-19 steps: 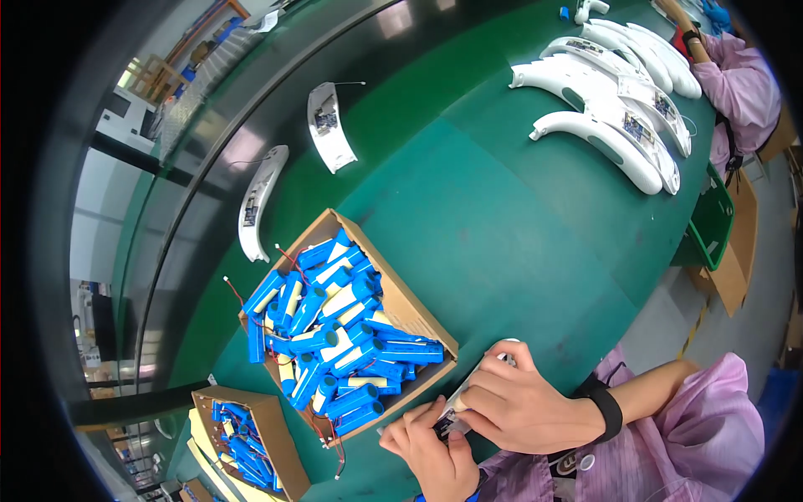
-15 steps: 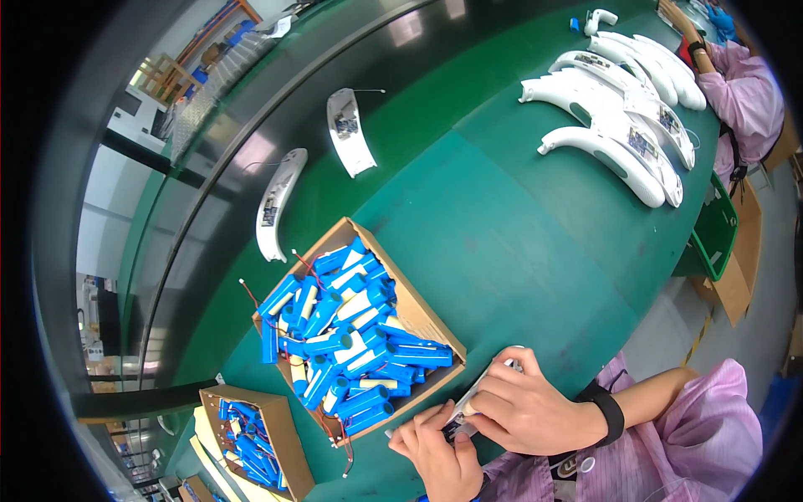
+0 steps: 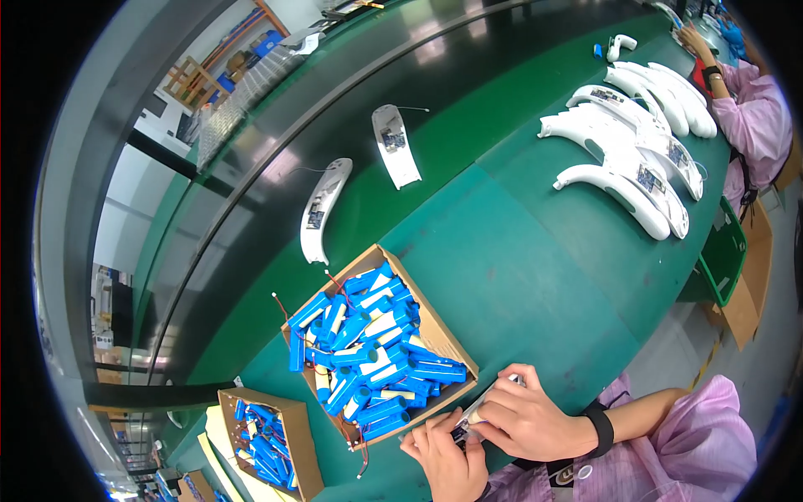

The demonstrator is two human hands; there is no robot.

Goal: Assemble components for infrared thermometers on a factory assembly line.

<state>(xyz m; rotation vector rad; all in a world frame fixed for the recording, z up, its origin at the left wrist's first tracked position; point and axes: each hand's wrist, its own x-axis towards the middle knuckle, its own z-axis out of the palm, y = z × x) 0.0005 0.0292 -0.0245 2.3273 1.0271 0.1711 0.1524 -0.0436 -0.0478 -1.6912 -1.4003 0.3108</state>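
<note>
Close to my body at the table's near edge, both hands are closed on a narrow white housing (image 3: 459, 432) with dark electronic parts inside. My left hand (image 3: 449, 462) wraps its fingers and thumb around the lower-left end. Along the upper-right part, my right hand (image 3: 533, 421) has its fingers bent and pressed onto the housing, hiding much of it. A cardboard box (image 3: 441, 333) full of blue battery packs (image 3: 368, 335) with thin wires stands just left of and beyond my hands.
A smaller cardboard box (image 3: 294, 418) of blue packs stands at lower left. Two white curved housings with circuit boards (image 3: 393, 142) lie on the dark green belt (image 3: 452, 109). More white housings (image 3: 615, 188) pile up at right. Another person (image 3: 753, 109) works at far right.
The whole view has shifted, so the scene sits lower and further right. My hands keep their hold on the housing, with only slight finger movement.
</note>
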